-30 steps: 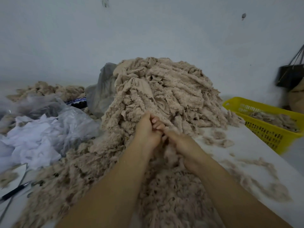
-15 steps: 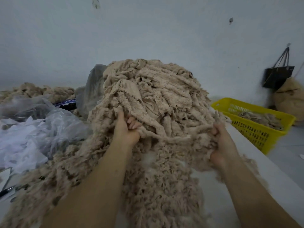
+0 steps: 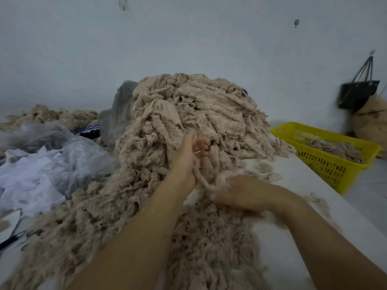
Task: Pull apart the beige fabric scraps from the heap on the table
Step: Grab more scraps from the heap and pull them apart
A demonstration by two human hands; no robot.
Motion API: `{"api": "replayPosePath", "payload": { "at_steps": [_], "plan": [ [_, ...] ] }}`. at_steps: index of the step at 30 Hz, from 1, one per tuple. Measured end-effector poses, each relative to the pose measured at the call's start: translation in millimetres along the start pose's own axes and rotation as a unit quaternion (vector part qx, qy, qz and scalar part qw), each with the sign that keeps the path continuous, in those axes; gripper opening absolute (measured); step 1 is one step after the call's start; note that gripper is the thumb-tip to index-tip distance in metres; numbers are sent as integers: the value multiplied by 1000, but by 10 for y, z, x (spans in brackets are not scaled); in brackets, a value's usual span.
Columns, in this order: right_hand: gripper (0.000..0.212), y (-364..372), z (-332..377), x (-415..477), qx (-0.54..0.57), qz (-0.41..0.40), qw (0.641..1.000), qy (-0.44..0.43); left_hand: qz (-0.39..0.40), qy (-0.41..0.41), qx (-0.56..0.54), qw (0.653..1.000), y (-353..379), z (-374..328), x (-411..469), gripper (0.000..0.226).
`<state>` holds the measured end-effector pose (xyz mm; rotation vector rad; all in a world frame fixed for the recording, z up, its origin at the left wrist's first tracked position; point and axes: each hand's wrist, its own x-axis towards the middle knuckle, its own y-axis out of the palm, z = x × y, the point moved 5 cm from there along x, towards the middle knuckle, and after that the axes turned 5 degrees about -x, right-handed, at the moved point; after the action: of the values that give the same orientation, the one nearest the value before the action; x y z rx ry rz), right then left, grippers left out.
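Note:
A tall heap of beige fabric scraps (image 3: 201, 114) rises at the middle of the white table (image 3: 297, 185) and spills down toward me. My left hand (image 3: 188, 158) is at the heap's front, its fingers curled around a strand of beige scrap (image 3: 206, 181). That strand runs down to my right hand (image 3: 240, 193), which is blurred and grips the strand's other end low over the table. Both forearms reach in from the bottom edge.
A yellow plastic basket (image 3: 326, 164) holding a few scraps stands at the table's right edge. Crumpled white and clear plastic sheets (image 3: 46, 168) lie on the left. A pen (image 3: 10, 240) lies at the left front. A black bag (image 3: 356, 95) hangs on the wall.
My right hand has come back from the far right and down toward the left hand. My left hand has shifted right along the heap's front. The stretched scrap between them has gone slack.

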<state>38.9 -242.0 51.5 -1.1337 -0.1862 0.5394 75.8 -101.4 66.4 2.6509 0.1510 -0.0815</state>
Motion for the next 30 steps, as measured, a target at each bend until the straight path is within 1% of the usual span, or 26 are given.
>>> {"api": "replayPosePath", "payload": {
  "at_steps": [1,2,3,5,7,8,10,13,15,17,18,19,20,21,22,23,24,25,26,28,29,30],
  "plan": [
    [52,54,60,-46,-43,65,997,-3,-15,19,61,998,11,6,0,41],
    [57,90,108,-92,-58,114,992,2,-14,41,117,992,54,18,2,40],
    [58,77,154,-126,-56,139,989,5,-1,62,169,984,103,30,-1,39],
    [60,-71,211,-180,-37,131,991,4,67,89,244,963,208,101,-34,41],
    [64,-280,172,-199,-14,78,997,25,151,54,289,944,248,321,-65,41],
    [66,-375,117,-187,-9,40,998,45,178,31,322,929,232,450,-95,36],
    [71,-501,-19,-125,-19,-43,994,97,209,24,379,901,169,702,-154,27],
    [72,-558,-180,-24,-83,-151,973,151,252,48,432,865,82,914,-191,50],
    [71,-564,-236,26,-116,-215,957,155,275,70,482,829,30,932,-198,54],
    [70,-578,-286,77,-78,-299,941,138,305,68,513,799,7,878,-197,54],
    [66,-557,-329,110,-23,-327,936,129,322,54,527,785,-4,836,-193,52],
    [56,-484,-378,153,49,-331,934,123,330,34,536,777,-26,788,-181,49],
    [44,-358,-398,192,111,-310,936,125,317,15,525,790,-64,722,-142,45],
    [34,-184,-395,230,144,-270,944,127,272,12,495,825,-108,629,-69,41],
    [30,15,-360,261,140,-215,959,119,197,18,445,874,-169,520,23,37],
    [32,211,-311,291,117,-154,977,95,105,23,388,916,-256,432,130,31],
    [35,363,-241,302,100,-94,988,66,18,26,342,939,-346,379,214,27],
    [38,466,-180,302,102,-42,993,44,-49,21,317,947,-417,378,275,24],
    [40,504,-143,294,111,0,993,30,-91,9,291,952,-448,412,322,25],
    [43,433,-96,249,117,54,991,26,-124,-19,220,967,-425,505,405,38],
    [42,351,-95,235,118,48,991,37,-126,-27,170,977,-390,522,443,39],
    [39,248,-109,230,137,15,989,57,-120,-37,114,986,-351,527,489,32]
  ]
}}
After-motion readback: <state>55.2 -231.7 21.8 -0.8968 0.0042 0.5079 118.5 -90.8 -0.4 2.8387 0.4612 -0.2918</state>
